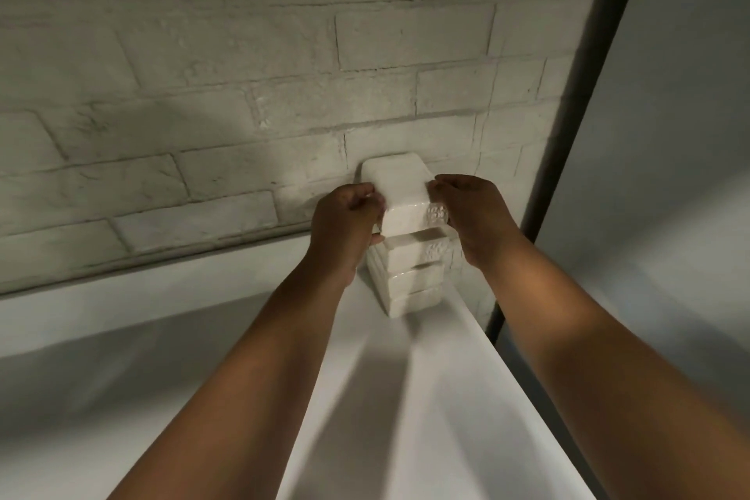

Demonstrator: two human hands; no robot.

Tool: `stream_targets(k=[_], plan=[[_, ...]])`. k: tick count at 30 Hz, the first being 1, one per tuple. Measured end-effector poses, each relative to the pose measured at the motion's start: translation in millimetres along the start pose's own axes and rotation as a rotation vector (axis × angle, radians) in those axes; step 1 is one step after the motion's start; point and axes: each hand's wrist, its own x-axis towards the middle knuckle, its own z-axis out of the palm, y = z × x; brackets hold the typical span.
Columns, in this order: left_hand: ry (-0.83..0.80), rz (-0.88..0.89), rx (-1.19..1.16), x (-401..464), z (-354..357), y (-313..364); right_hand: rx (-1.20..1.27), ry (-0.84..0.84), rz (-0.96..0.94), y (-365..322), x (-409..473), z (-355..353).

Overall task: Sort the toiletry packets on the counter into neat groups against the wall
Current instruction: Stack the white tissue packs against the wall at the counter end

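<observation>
White packet [395,185] between both curled hands

A single head-worn camera looks forward and steeply down, close over the white counter [426,398], facing the painted brick wall [243,73] at twelve o'clock; forearms enter from six.
</observation>
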Motion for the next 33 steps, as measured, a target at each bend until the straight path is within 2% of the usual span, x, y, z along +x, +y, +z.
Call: stream_targets(k=[5,23,26,30,33], plan=[[-0.004,-0.007,-0.014,3.6,-1.8,-9.0,-0.034,-0.055,0.001,8.3,7.0,-0.3],[-0.015,-0.069,-0.027,4.5,2.7,-21.1,-0.127,-0.027,-0.013,18.1,6.4,1.0],[-0.006,-0.067,0.026,5.7,1.6,-19.8,-0.142,-0.018,-0.024,18.8,8.2,-0.3],[0.04,-0.023,0.215,3.0,-0.6,-15.6,-0.154,0.019,-0.02,16.6,9.2,-3.6],[0.048,-0.005,0.288,-3.7,-4.9,-10.2,-0.221,0.07,-0.113,9.8,1.5,-3.0]])
